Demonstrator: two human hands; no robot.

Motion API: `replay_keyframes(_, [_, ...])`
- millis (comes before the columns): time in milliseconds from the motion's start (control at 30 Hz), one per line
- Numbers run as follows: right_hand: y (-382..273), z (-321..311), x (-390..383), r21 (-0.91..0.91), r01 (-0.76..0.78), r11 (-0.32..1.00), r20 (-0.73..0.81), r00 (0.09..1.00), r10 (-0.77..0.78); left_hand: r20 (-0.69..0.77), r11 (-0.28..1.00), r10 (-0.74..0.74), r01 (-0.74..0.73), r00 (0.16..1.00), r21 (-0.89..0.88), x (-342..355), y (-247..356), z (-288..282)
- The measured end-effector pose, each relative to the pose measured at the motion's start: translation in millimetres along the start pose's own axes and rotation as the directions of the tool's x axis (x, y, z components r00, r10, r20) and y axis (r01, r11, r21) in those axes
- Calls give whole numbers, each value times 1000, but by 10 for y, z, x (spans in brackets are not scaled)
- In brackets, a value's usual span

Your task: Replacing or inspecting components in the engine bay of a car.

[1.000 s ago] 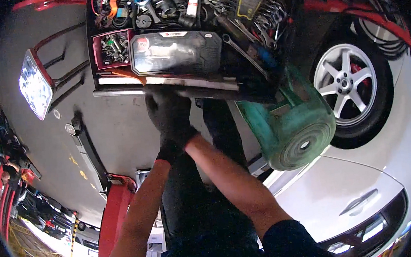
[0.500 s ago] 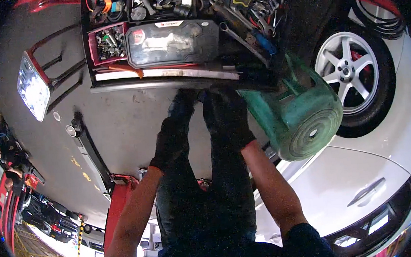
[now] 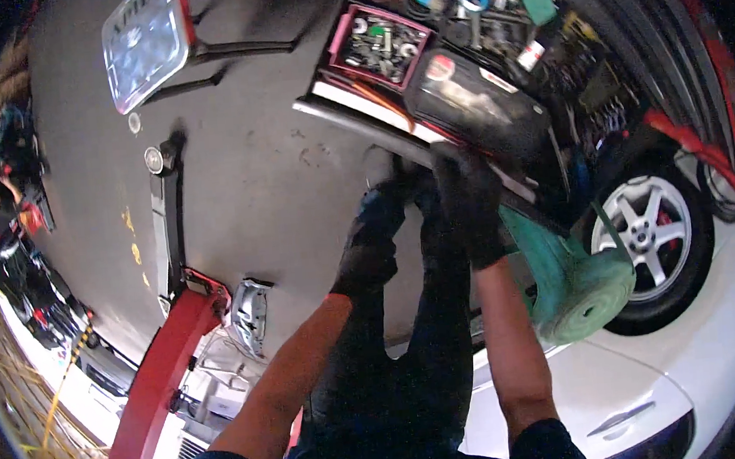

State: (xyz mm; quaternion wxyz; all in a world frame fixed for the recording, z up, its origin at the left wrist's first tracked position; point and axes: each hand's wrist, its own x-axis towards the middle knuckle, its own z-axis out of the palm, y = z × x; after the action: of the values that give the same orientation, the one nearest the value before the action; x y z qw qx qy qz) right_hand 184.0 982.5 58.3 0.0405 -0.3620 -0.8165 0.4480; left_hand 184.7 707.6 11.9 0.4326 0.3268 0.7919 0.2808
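Observation:
Both my hands wear dark gloves. My left hand is low beside my left leg, and its fingers blend into the dark trousers. My right hand reaches forward to the front edge of an open tool drawer; whether it touches the edge is hard to see, and its fingers are lost in shadow. Inside the drawer are a pink bin of small metal parts and a dark case with a clear lid. Several wrenches and sockets lie farther right.
A green plastic stool stands right of my right hand, against a white car with a silver wheel. To the left are a lit work lamp, a lift arm on the floor and a red lift post.
My view has swung left, so the drawer, stool and car sit farther right and tilted. More of the red post now shows. Both hands stay in front of my legs.

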Motion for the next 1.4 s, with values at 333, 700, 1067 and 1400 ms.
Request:
replay_keyframes(333, [-422,266,1825,-428,756,495,499,654,-568,97,815,-363,366,927,-449,-244,-378,486])
replay_keyframes(700, [-219,266,1877,-350,614,708,280,789,-546,-130,957,-248,222,960,-186,-5,117,49])
replay_keyframes(1067, [-494,399,1892,-461,585,667,495,794,-353,40,918,-316,316,948,-238,130,168,-96])
replay_keyframes(1400, [-533,395,1985,-356,735,577,559,662,-499,-171,965,-215,182,962,-186,115,125,-1])
